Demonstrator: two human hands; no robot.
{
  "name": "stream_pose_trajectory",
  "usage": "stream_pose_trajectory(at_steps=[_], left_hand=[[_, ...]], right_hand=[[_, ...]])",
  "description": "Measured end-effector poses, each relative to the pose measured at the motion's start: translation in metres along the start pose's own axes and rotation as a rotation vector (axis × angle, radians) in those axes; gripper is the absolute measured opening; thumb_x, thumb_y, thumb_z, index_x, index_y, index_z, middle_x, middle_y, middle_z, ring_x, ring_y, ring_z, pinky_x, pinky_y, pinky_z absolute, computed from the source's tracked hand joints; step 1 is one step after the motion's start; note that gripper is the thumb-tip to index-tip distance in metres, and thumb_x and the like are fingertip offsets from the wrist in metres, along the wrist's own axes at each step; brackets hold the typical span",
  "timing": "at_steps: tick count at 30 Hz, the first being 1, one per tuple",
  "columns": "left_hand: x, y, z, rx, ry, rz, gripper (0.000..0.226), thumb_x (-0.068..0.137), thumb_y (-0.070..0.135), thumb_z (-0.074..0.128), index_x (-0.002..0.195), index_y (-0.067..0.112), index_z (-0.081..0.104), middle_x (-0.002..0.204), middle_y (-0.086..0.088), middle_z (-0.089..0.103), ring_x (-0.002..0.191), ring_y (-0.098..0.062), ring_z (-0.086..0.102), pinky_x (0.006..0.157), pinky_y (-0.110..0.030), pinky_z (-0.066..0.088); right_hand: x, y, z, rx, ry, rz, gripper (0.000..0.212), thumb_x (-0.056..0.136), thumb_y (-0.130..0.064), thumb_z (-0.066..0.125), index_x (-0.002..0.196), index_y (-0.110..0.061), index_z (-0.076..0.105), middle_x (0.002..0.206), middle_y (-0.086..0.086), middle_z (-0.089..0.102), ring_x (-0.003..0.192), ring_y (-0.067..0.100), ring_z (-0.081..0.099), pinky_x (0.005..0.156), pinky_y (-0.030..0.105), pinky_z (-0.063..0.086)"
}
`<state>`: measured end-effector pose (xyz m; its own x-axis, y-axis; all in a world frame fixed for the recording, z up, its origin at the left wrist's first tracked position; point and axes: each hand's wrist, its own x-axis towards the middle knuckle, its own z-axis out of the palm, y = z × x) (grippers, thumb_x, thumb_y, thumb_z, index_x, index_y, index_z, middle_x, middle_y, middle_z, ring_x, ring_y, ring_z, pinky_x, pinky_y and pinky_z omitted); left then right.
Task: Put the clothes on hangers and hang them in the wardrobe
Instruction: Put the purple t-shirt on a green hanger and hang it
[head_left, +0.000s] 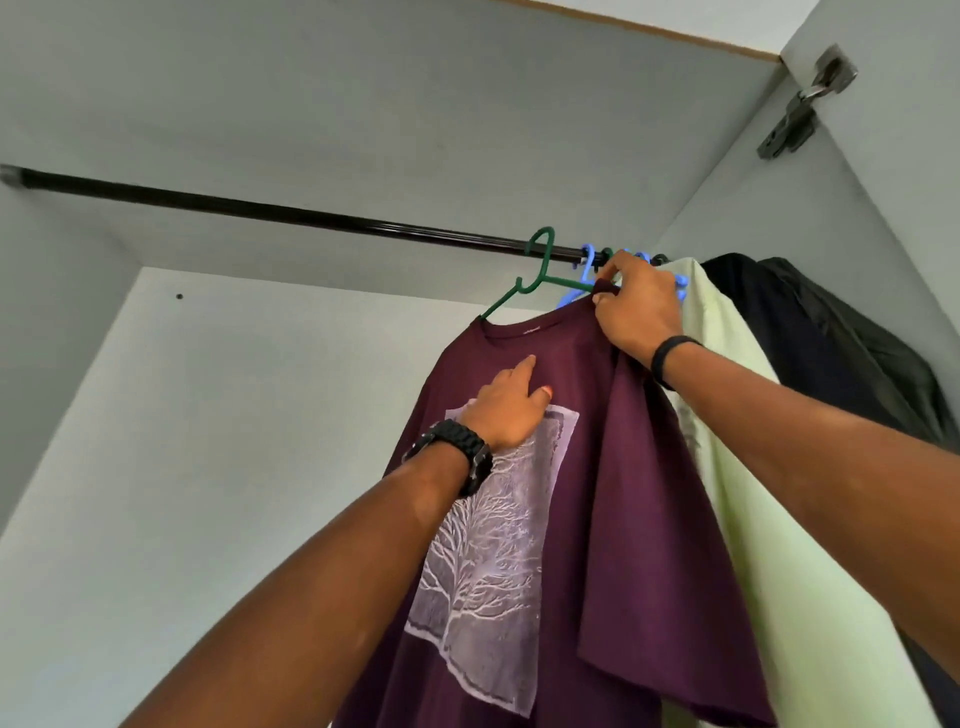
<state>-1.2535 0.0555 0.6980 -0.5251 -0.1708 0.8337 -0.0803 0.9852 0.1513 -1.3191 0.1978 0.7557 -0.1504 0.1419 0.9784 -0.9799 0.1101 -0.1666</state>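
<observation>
Both forearms are bare, with no sleeves in sight. Just below the left hand, the wrist carries a chunky black watch on a braided, woven-looking strap, with a metal piece at its edge. Just below the right hand, the wrist wears a thin, plain black band, smooth and narrow, with no visible markings.
</observation>
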Motion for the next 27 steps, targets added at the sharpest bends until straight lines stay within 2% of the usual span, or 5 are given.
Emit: stream_pose_trajectory(at_steps=[3, 8, 14, 21, 27], left_hand=[[0.037, -0.011, 0.018, -0.045, 0.012, 0.056, 0.057, 0.101, 0.034, 0.034, 0.152, 0.019, 0.015, 0.151, -0.013, 0.031, 0.137, -0.031, 0.033, 0.115, -0.039, 0.023], [0.078, -0.02, 0.05, -0.194, 0.007, 0.081, 0.057, 0.102, 0.036, 0.032, 0.152, 0.014, 0.017, 0.153, -0.01, 0.031, 0.141, -0.024, 0.029, 0.114, -0.032, 0.021], [0.106, -0.024, 0.07, -0.236, 0.048, 0.082, 0.062, 0.101, 0.046, 0.032, 0.152, 0.013, 0.017, 0.156, -0.005, 0.025, 0.144, -0.021, 0.022, 0.112, -0.029, 0.021], [0.129, -0.034, 0.079, -0.239, 0.072, 0.011, 0.064, 0.099, 0.046, 0.037, 0.151, 0.013, 0.019, 0.156, -0.003, 0.025, 0.142, -0.023, 0.026, 0.115, -0.032, 0.02], [0.129, -0.015, 0.098, -0.336, 0.067, -0.011, 0.095, 0.068, 0.064, 0.036, 0.15, 0.02, 0.018, 0.146, -0.001, 0.044, 0.133, -0.024, 0.042, 0.113, -0.044, 0.028]], right_hand=[[0.025, 0.014, 0.026, -0.038, 0.071, -0.001, 0.022, 0.085, 0.001, 0.049, 0.101, -0.005, 0.063, 0.103, 0.015, 0.062, 0.095, 0.028, 0.056, 0.076, 0.027, 0.041], [0.054, 0.037, 0.052, -0.078, 0.157, -0.005, 0.018, 0.088, -0.005, 0.048, 0.101, -0.002, 0.061, 0.106, 0.022, 0.062, 0.097, 0.039, 0.058, 0.08, 0.039, 0.048], [0.087, 0.06, 0.081, -0.21, 0.105, -0.039, 0.03, 0.088, 0.002, 0.046, 0.113, -0.001, 0.062, 0.117, 0.024, 0.058, 0.107, 0.042, 0.057, 0.086, 0.04, 0.047], [0.109, 0.069, 0.085, -0.348, 0.026, -0.181, 0.025, 0.089, 0.003, 0.048, 0.111, 0.005, 0.058, 0.118, 0.029, 0.056, 0.106, 0.045, 0.057, 0.089, 0.041, 0.046], [0.096, 0.071, 0.07, -0.424, -0.028, -0.225, 0.027, 0.091, 0.003, 0.048, 0.118, 0.004, 0.052, 0.125, 0.027, 0.049, 0.11, 0.044, 0.055, 0.088, 0.039, 0.045]])
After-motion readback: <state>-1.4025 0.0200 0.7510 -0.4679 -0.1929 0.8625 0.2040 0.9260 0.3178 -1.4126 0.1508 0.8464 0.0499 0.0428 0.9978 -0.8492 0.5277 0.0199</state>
